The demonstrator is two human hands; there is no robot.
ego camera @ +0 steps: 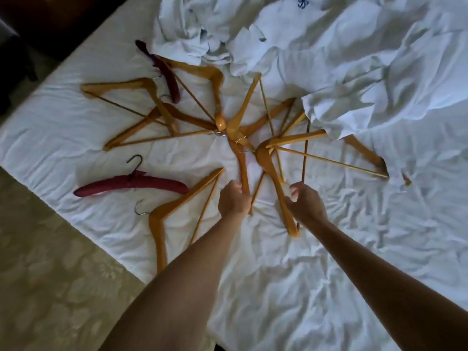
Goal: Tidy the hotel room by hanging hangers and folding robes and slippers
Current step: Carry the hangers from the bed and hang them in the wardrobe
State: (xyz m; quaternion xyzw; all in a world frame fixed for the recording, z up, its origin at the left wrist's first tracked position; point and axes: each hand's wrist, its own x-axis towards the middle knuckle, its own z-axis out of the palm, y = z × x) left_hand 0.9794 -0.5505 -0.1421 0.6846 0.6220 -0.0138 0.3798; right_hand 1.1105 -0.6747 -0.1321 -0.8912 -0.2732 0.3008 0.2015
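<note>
Nearest, at six o'clock, two bare forearms reach onto the bed (291,287). The left hand (234,198) is curled round the lower arm of a wooden hanger (240,158). The right hand (305,202) is curled over the arm of a second wooden hanger (272,173); whether it is fully gripped cannot be told.

At nine o'clock a padded maroon hanger (131,184) lies apart, a loose wooden one (177,214) just beside it.

Centre frame, a heap of wooden hangers (177,117) is fanned out, hooks crossed and probably snagged. They are judged stiff, light and smooth. A hold at the neck below the hook is advised, and each is best lifted singly.

From twelve to two o'clock white robes (329,59) are crumpled: judged soft, limp and bulky, best taken at collar or shoulders. One covers some hanger ends.
</note>
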